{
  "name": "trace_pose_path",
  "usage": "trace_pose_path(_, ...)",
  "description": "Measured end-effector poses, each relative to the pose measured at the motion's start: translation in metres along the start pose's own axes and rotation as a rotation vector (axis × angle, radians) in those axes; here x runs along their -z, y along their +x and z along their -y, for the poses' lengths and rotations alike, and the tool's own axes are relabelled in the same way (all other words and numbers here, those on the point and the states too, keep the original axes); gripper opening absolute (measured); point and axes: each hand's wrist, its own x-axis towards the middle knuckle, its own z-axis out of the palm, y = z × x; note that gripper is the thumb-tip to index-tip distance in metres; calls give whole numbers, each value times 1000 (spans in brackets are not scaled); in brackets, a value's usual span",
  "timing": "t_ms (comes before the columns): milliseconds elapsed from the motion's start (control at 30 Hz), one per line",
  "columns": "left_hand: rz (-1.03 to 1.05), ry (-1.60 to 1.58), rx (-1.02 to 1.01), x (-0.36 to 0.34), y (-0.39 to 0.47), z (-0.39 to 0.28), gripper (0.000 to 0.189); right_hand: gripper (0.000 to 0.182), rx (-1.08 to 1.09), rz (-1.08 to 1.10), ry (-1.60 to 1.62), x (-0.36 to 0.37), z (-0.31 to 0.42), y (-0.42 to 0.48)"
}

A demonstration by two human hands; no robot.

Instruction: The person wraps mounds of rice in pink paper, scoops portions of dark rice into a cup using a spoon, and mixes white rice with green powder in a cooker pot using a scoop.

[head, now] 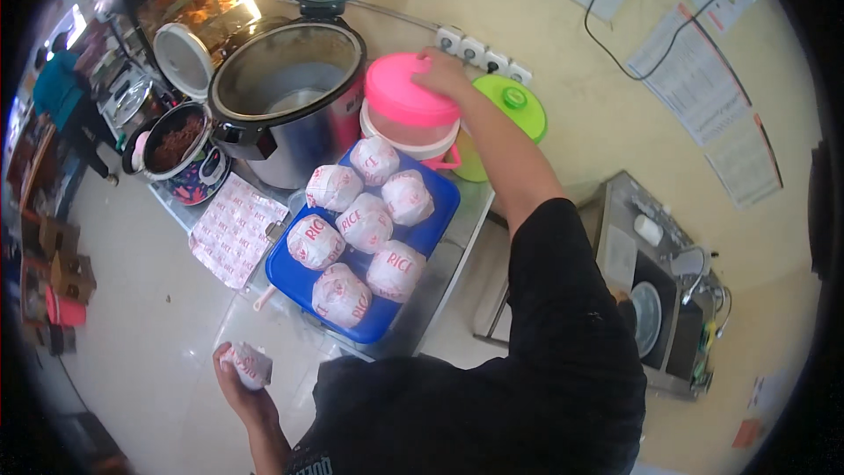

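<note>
My left hand [239,379], low on the left over the floor, holds a rice ball wrapped in printed paper [250,366]. My right hand [440,72] reaches across to a round pink plastic lid [409,94], its fingers bent on the lid's top. Beneath the lid is a tub with a white rim [403,140]; whether the lid touches it I cannot tell. Several paper-wrapped rice balls [364,223] lie in a blue plastic tray [435,194] on the metal table [455,247]. Left of the tray is a stack of printed wrapping paper [234,231].
A large open rice cooker [297,132] stands behind the tray, its lid raised. A smaller floral pot [191,171] holds dark shredded food. Beyond the pink tub is a green lid [524,105], near wall sockets [471,49]. A sink [666,330] is at right; another person [66,95] stands far left.
</note>
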Motion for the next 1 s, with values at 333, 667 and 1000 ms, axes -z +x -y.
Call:
trace_pose_path(333,-215,-42,-34,-6,-65,28,43,50,163,-595,-211,60,20,33)
trace_pose_path(667,-404,-161,-158,-104,-60,45,49,51,351,-447,-161,-11,9,46)
trace_pose_path(1000,-486,-175,-328,-145,-58,30,54,22,528,-82,-145,-45,-46,42)
